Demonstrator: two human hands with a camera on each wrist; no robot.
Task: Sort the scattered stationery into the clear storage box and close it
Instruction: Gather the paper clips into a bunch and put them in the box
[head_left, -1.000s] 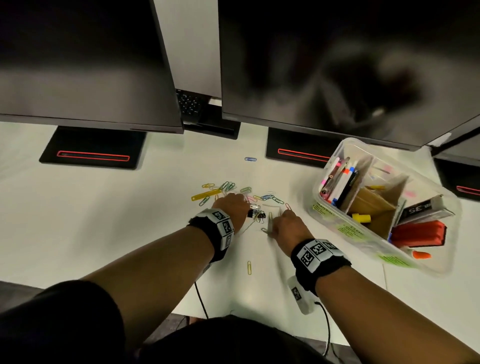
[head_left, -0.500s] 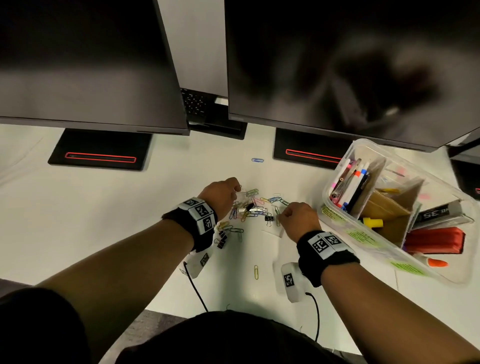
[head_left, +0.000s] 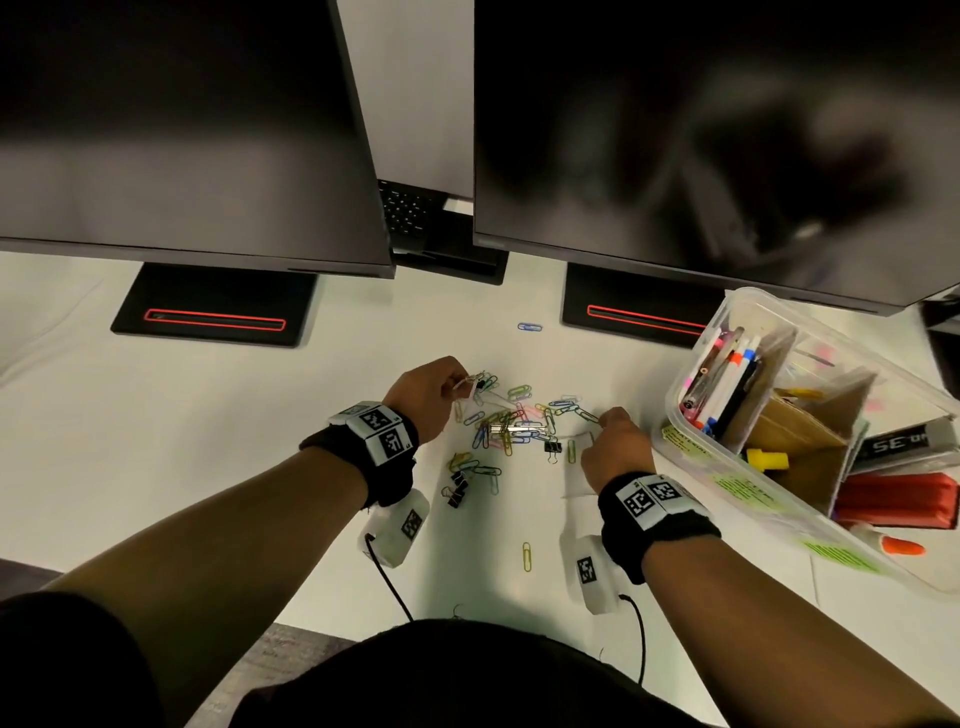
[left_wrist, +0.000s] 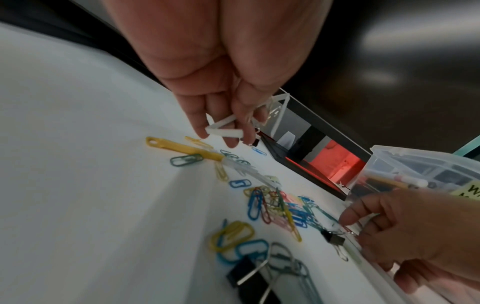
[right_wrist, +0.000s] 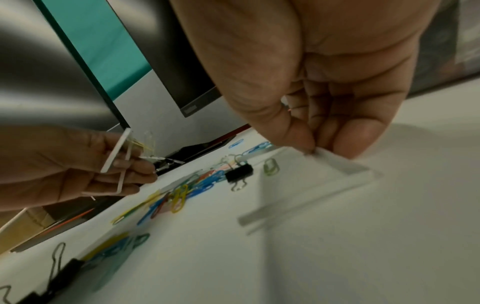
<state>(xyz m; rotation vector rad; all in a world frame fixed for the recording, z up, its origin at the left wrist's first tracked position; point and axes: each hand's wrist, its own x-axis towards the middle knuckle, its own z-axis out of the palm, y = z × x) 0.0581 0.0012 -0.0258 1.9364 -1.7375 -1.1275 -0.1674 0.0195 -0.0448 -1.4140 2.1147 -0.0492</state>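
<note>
Many coloured paper clips (head_left: 511, 426) lie in a loose heap on the white desk (head_left: 182, 441) between my hands. My left hand (head_left: 460, 382) is raised above the heap's far left and grips a small clear plastic case (left_wrist: 270, 115), tilted, with a few clips in it. My right hand (head_left: 605, 421) pinches the corner of a flat clear lid (right_wrist: 337, 166) that lies on the desk. Black binder clips (head_left: 457, 488) lie near my left wrist, and one more binder clip (head_left: 553, 447) is beside the lid. The clear storage box (head_left: 727, 478) stands open at the right, holding markers, cardboard dividers and a red item.
Two dark monitors (head_left: 182, 130) overhang the back of the desk on black stands (head_left: 213, 312). A lone blue clip (head_left: 530, 327) lies toward the stands, and a yellow clip (head_left: 527, 556) near the front edge. Wrist camera cables hang off the desk's front.
My left hand has lifted the small clear case and carried it away from me toward the monitors. Clips now lie spread below and behind it. My right hand stays on the lid.
</note>
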